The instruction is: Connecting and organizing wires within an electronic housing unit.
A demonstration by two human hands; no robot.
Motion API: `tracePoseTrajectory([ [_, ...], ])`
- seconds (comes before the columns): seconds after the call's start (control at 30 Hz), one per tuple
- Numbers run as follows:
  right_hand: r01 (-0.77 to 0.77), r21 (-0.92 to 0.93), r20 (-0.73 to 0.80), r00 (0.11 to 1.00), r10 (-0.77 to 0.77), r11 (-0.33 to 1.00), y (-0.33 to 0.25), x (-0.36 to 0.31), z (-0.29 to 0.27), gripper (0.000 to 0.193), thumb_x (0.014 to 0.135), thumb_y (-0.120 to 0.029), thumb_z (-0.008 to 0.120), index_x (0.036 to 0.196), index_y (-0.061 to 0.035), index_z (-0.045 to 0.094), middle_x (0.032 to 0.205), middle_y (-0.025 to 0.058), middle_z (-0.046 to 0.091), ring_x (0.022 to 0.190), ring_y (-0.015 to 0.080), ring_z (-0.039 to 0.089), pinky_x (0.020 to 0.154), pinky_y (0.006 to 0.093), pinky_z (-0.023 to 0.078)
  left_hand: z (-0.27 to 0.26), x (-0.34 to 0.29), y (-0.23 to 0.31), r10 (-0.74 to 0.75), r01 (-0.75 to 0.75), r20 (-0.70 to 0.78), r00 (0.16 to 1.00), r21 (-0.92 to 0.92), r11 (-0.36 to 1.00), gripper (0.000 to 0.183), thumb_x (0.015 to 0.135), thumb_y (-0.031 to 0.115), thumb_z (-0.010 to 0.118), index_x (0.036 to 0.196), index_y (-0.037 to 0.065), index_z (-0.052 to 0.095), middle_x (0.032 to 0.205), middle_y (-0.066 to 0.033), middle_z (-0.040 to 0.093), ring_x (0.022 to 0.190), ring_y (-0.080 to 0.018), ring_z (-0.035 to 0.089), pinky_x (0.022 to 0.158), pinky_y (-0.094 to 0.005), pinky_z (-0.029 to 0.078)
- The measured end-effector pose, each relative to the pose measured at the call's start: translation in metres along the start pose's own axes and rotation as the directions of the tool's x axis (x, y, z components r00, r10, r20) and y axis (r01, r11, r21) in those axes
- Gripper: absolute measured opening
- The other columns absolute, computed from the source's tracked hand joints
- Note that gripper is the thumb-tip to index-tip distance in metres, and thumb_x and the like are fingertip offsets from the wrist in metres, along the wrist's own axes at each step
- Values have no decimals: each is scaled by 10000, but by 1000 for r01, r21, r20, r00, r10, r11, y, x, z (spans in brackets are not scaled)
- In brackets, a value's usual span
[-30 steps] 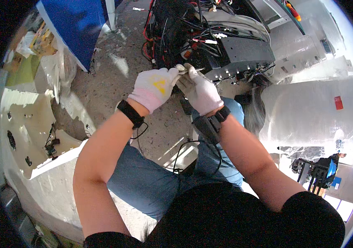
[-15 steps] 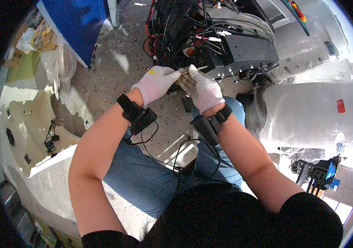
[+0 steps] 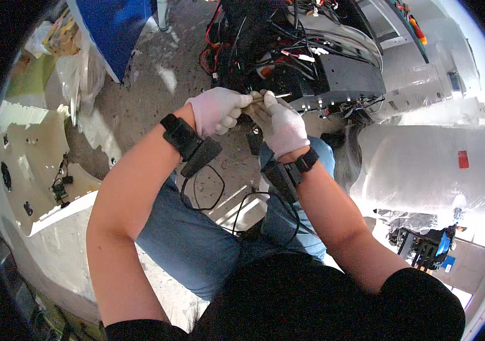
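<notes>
My left hand, in a whitish glove, is closed, with thumb and forefinger pinched at one end of a thin, pale metal rod. Against the same rod, further right, press the thumb and fingers of my gloved right hand. The rod's far end sticks out past the right thumb. Its exact kind is too small to make out. Just beyond both hands is a black metal housing with a tangle of dark cables and a few white connectors.
On the left lies a cream curved panel with small parts fixed to it. A blue panel stands at the far left. Large plastic-wrapped pieces fill the right side. Black wrist devices with a loose cable hang over my legs.
My left hand has turned, and more of its curled fingers now show. More of the rod extends past the right thumb. The view has shifted slightly.
</notes>
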State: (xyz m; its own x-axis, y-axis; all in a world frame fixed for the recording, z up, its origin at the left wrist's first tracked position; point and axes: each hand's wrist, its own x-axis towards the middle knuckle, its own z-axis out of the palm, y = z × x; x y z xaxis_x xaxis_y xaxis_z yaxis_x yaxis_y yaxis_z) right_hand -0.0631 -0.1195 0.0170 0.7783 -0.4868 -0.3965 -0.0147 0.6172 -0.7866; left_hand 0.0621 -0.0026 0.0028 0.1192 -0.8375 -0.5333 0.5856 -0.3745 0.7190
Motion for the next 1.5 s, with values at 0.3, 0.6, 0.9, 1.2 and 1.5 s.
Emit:
tracePoseTrajectory([
  [0.3,-115,-133,-275,959,74,984,-7,2,7,241,922,-227,527,967,-8,617,924,92,637,791,182,613,716,301,480,13,-4,8,180,-87,-75,981,659,747,275,937,365,458,896,111,553,574,16,502,436,-128,467,387,-271,365],
  [0.6,-120,130,-6,992,122,984,-7,-2,-2,203,948,-211,479,1069,-62,547,1036,63,599,979,198,556,920,322,439,26,-9,-5,798,-88,181,575,983,-159,197,881,287,520,887,94,555,749,-145,614,688,-331,614,551,-412,485],
  [0.9,-65,-10,-101,993,63,998,-8,0,-3,227,950,-214,477,1079,-46,557,1036,81,598,996,197,559,916,329,440,14,4,-6,791,-328,109,603,937,121,250,879,319,532,893,73,567,659,-138,590,628,-344,596,587,-440,468],
  [1.2,-150,-177,-145,982,125,973,-6,2,-14,229,902,-208,562,996,-4,605,968,79,647,815,167,610,724,285,493,3,6,8,202,-151,-32,979,556,818,337,875,371,520,934,51,605,665,-110,582,681,-270,599,626,-367,477],
  [1.5,-50,114,-55,997,57,992,-3,-2,-8,229,948,-173,486,1110,-19,540,998,52,601,915,159,574,815,285,485,39,-7,-6,891,92,169,421,970,-227,150,856,265,530,919,152,606,672,-61,571,707,-238,622,562,-364,507],
])
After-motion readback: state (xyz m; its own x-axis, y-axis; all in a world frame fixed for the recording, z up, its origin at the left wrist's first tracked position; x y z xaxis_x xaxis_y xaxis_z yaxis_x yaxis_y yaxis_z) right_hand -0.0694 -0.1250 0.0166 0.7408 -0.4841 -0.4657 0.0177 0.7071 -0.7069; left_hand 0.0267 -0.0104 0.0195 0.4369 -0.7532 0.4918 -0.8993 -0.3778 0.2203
